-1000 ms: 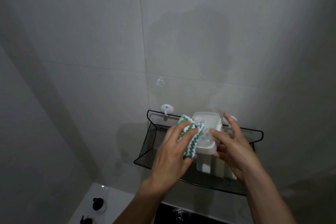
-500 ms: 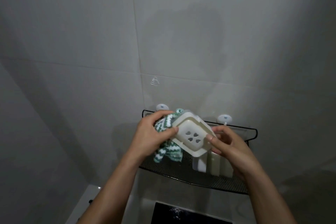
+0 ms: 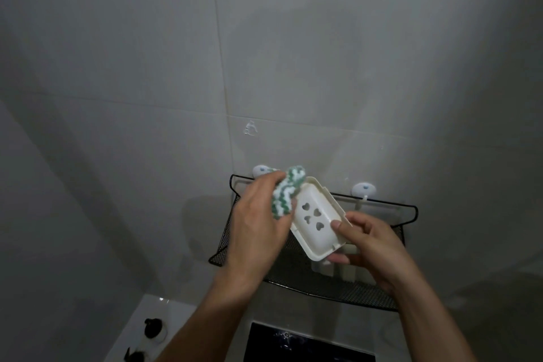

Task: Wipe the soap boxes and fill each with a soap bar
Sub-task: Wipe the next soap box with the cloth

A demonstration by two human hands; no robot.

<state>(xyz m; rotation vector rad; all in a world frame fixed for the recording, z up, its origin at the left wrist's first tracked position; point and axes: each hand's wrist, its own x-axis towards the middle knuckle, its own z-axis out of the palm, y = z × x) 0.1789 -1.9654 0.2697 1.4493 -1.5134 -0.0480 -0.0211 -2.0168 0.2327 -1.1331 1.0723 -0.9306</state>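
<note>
A white soap box (image 3: 316,228) with heart-shaped drain holes is tilted toward me in front of the black mesh shelf (image 3: 379,297). My right hand (image 3: 373,247) grips its right end, thumb on the inside. My left hand (image 3: 258,223) holds a green-and-white zigzag cloth (image 3: 286,197) bunched against the box's upper left corner. Behind the held box, more white pieces (image 3: 342,269) stand on the shelf, mostly hidden; I cannot tell what they are.
The shelf hangs on the grey tiled wall from two white suction hooks (image 3: 364,189). Below it lies a white ledge with black round knobs (image 3: 152,332) at the lower left and a dark opening (image 3: 305,344) at the bottom centre.
The box was turned from lid-up to show its drain-hole inside. The cloth moved from below the box's left side up to its upper left corner.
</note>
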